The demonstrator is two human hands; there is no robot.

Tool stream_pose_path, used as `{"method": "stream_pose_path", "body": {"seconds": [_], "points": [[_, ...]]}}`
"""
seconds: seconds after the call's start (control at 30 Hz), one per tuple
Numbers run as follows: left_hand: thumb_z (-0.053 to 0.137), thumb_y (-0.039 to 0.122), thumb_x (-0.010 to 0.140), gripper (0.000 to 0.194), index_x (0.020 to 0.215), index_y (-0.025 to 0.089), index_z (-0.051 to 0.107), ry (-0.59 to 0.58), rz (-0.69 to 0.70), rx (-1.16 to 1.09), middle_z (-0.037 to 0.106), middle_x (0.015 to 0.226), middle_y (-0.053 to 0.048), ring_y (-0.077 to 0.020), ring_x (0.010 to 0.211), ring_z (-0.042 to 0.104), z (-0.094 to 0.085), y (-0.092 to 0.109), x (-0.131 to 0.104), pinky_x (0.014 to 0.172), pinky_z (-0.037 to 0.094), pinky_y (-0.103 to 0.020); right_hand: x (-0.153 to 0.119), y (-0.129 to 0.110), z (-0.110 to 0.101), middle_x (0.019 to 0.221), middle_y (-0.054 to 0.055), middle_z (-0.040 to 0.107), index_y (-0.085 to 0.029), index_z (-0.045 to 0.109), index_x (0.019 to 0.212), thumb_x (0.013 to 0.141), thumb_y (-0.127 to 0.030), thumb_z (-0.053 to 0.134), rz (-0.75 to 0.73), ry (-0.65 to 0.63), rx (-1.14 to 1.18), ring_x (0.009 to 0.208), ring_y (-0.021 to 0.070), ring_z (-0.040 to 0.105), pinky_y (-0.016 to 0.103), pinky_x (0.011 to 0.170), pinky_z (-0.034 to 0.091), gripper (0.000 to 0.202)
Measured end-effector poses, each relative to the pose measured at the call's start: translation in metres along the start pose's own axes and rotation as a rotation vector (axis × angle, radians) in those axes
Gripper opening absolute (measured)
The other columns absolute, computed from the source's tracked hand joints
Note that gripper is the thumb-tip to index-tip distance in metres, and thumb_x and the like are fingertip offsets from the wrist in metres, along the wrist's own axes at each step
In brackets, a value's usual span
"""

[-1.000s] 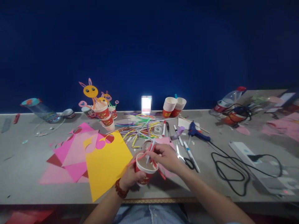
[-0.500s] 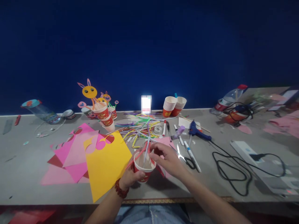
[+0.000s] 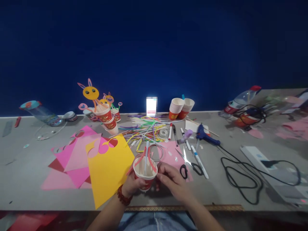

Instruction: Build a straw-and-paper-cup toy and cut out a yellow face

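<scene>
My left hand (image 3: 132,184) wraps round a red-and-white paper cup (image 3: 147,183) near the table's front edge, its mouth tilted toward me. Two red fuzzy strips (image 3: 152,163) spread apart inside the cup and rise above its rim. Between them stands a pale, whitish stem (image 3: 146,157). Close against the cup's right side is my right hand (image 3: 172,179), fingers curled and thumb tip at the rim. What those fingers pinch, if anything, is hidden; a small reddish piece shows just below them.
Pipe cleaners (image 3: 144,128) lie heaped behind the cup. To the right are scissors (image 3: 189,162), markers (image 3: 199,162) and a blue glue gun (image 3: 207,138) with its cord. Yellow paper (image 3: 110,173) lies left. Decorated cups (image 3: 103,112) and stacked cups (image 3: 176,107) stand at the back.
My right hand has moved down from the strips above the cup to its right side. The pale stem stands straighter, and the cup has shifted slightly left. The scissors show more fully.
</scene>
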State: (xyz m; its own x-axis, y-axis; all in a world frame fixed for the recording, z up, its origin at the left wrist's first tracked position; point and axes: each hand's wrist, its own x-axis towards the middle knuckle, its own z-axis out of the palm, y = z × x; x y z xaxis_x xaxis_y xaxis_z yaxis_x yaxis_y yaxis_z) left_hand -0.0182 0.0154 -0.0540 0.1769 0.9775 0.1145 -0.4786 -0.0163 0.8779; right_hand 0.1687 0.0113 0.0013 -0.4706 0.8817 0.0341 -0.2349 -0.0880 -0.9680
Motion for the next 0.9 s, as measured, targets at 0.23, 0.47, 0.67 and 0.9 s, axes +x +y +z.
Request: {"method": "stream_pose_path", "body": {"seconds": [0.23,0.47,0.67,0.9], "points": [[0.086,0.055,0.059,0.088,0.136,0.026,0.054,-0.048,-0.023,-0.054,0.069,0.115,-0.008,-0.0283,0.103,0.065,-0.001,0.002,0.002,0.094,0.050,-0.041,0.004,-0.006,0.000,0.084,0.000,0.053,-0.021,0.048,0.074,0.094,-0.044,0.059,-0.022,0.010,-0.020,0.062,0.0127,0.059,0.027,0.057,0.054,0.033],[0.086,0.058,0.056,0.088,0.131,0.021,0.059,-0.035,-0.040,-0.003,0.068,0.118,-0.011,-0.0307,0.105,0.064,-0.001,0.004,0.003,0.095,0.049,-0.042,0.003,-0.003,0.000,0.081,0.001,0.051,-0.021,0.047,0.072,0.094,-0.043,0.059,-0.069,0.045,-0.094,0.065,0.0147,0.056,0.026,0.055,0.052,0.033],[0.086,0.058,0.058,0.092,0.136,0.022,0.053,-0.091,-0.080,-0.001,0.068,0.119,-0.011,-0.0325,0.108,0.064,-0.001,0.005,0.005,0.097,0.049,-0.046,0.004,-0.021,-0.007,0.080,0.003,0.058,-0.021,0.055,0.075,0.096,-0.034,0.055,-0.210,0.182,-0.414,0.073,0.0170,0.054,0.028,0.065,0.045,0.024],[0.087,0.055,0.059,0.090,0.137,0.023,0.054,-0.147,0.018,0.222,0.052,0.144,-0.015,-0.0408,0.136,0.043,0.005,0.008,0.007,0.114,0.032,-0.055,0.030,-0.045,-0.007,0.094,0.006,0.068,-0.021,0.065,0.091,0.087,-0.035,0.068,-0.259,0.191,-0.625,0.090,0.0224,0.063,0.034,0.084,0.048,0.015]]}}
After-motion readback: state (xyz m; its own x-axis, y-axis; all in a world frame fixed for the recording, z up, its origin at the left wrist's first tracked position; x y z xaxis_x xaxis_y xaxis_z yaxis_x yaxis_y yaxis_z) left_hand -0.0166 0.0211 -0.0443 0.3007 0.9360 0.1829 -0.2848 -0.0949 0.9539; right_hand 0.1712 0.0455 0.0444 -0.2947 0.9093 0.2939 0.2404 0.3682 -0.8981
